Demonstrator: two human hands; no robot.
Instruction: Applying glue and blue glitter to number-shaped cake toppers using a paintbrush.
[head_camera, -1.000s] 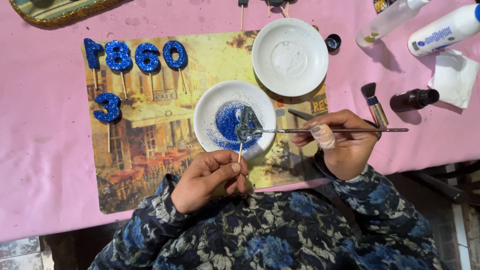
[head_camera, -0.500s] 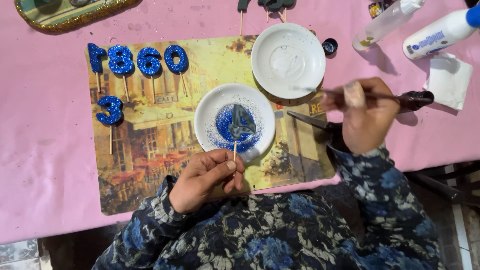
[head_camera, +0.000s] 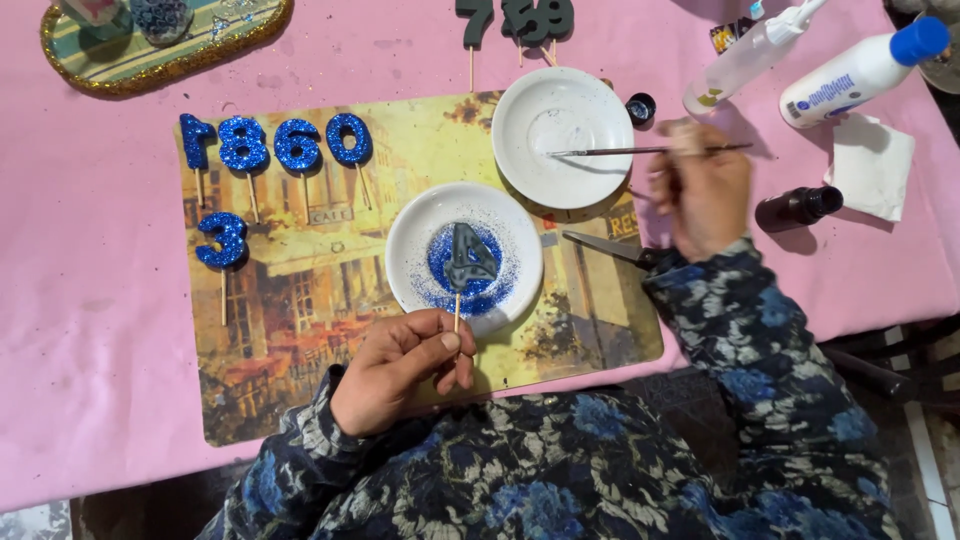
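Left hand: the left hand (head_camera: 400, 365) pinches a thin wooden stick (head_camera: 457, 312) between thumb and fingers, clenched firmly on its lower end.
Grey figure: a grey numeral-shaped figure (head_camera: 470, 256) sits on top of that stick, held over the blue glitter (head_camera: 440, 275) in the near plate (head_camera: 415, 240) (whether it touches the glitter cannot be told).
Right hand: the right hand (head_camera: 703, 190) grasps a slim paintbrush (head_camera: 620, 151) near its far end, fingers closed around the handle.
Brush tip: the bristles reach over the far plate (head_camera: 560, 110), a white one with a faint wet smear in its middle.
Finished pieces: five blue glittered figures (head_camera: 270, 145) on sticks lie on the left part of the picture mat (head_camera: 300, 330), four in a row and one below.
Waiting pieces: more grey figures (head_camera: 515, 18) lie at the top edge, beyond the far plate.
Scissors: a pair of scissors (head_camera: 600, 247) lies on the mat, just beside the right wrist.
Bottles: a small dark bottle (head_camera: 797, 208) lies to the right of the hand; a white bottle with a blue cap (head_camera: 860, 72) and a clear bottle (head_camera: 745, 55) lie further back.
Cloth: a pink tablecloth (head_camera: 90, 300) covers the table under everything.
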